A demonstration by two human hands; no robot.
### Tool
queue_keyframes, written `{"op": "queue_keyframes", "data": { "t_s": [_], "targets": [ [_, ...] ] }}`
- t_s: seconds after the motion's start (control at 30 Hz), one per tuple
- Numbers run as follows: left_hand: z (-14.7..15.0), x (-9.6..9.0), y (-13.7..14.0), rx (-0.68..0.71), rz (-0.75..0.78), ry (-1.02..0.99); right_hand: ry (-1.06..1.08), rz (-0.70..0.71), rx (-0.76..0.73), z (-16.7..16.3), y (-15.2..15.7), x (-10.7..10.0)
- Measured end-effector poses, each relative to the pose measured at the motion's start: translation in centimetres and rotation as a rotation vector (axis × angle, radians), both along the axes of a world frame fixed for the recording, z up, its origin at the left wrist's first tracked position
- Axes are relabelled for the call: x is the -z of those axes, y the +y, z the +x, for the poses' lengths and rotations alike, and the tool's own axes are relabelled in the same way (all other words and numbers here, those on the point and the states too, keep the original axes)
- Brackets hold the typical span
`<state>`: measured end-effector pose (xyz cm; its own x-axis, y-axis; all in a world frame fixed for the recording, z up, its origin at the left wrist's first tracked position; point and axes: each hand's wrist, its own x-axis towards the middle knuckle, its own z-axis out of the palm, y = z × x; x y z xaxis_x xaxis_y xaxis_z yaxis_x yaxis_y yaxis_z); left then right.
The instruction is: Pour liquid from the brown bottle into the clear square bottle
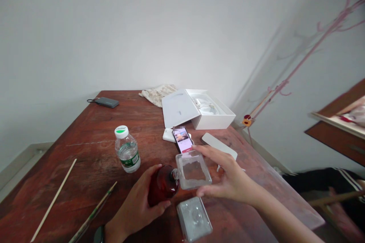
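My left hand is wrapped round a dark red-brown bottle, tilted so its mouth points right. The bottle's neck meets the left edge of a clear square plastic lid. My right hand grips that lid by its right side, thumb at the lower edge and fingers at the upper. Just below lies a clear plastic box with greyish contents I cannot make out. Left of my hands stands a water bottle with a white cap and green label.
A lit phone rests behind the lid, near a grey slab-like device. Farther back are an open white box and a crumpled cloth. A power bank, a thin stick and a paintbrush-like stick lie left.
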<state>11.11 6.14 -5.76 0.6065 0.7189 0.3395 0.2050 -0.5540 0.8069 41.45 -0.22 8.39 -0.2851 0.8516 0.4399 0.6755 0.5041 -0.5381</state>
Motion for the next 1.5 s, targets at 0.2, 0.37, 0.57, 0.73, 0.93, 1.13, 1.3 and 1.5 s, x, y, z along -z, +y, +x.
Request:
{"op": "queue_keyframes", "data": {
  "t_s": [0.2,0.37,0.57,0.73,0.93,1.13,1.3,1.5],
  "targets": [
    [-0.1,-0.1,-0.1,-0.008,-0.002,-0.015,0.000,0.012,-0.004,0.0,0.1,0.1],
    [0.0,0.1,-0.2,0.001,-0.020,-0.015,0.004,0.028,-0.013,0.1,0.1,0.2],
    [-0.1,-0.1,-0.1,-0.001,-0.060,-0.038,-0.021,0.001,-0.010,0.0,0.2,-0.3],
    [-0.1,0.2,-0.1,-0.034,-0.058,-0.055,-0.047,-0.033,-0.036,-0.2,0.5,-0.9],
    [0.0,0.2,-0.1,-0.051,-0.099,-0.055,-0.080,-0.063,-0.081,-0.6,0.9,-1.6],
    [0.1,-0.3,-0.3,-0.058,-0.144,-0.064,-0.103,-0.010,-0.100,-1.0,0.9,-2.2],
    [0.2,-0.4,-0.4,-0.066,-0.171,-0.064,-0.125,0.045,-0.117,-1.1,0.9,-2.5],
    [0.3,-0.1,-0.3,-0.058,-0.188,-0.092,-0.145,0.048,-0.145,-1.3,1.0,-2.8]
  ]
}}
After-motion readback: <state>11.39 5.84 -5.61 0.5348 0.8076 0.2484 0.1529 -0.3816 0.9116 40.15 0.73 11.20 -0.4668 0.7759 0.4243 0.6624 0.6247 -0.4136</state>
